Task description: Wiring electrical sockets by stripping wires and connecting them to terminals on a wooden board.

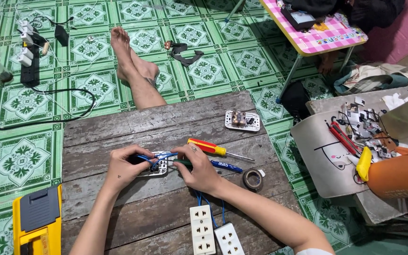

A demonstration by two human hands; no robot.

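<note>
A red-and-yellow screwdriver (213,148) and a roll of dark tape (252,179) lie on the wooden desk (166,118). A yellow meter (38,226) sits at its left corner. A black power strip (29,61) rests on the green tiled floor (20,156).

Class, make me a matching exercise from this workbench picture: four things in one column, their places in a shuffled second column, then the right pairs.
Things:
1. red-and-yellow screwdriver
2. tape roll
3. yellow meter
4. white sockets

Places:
A. bottom-left corner, by the board's left edge
B. near edge of the board, on blue wires
C. just beyond the right hand
D. right of the right hand, near the board's right edge

Pairs: 1-C, 2-D, 3-A, 4-B
</note>
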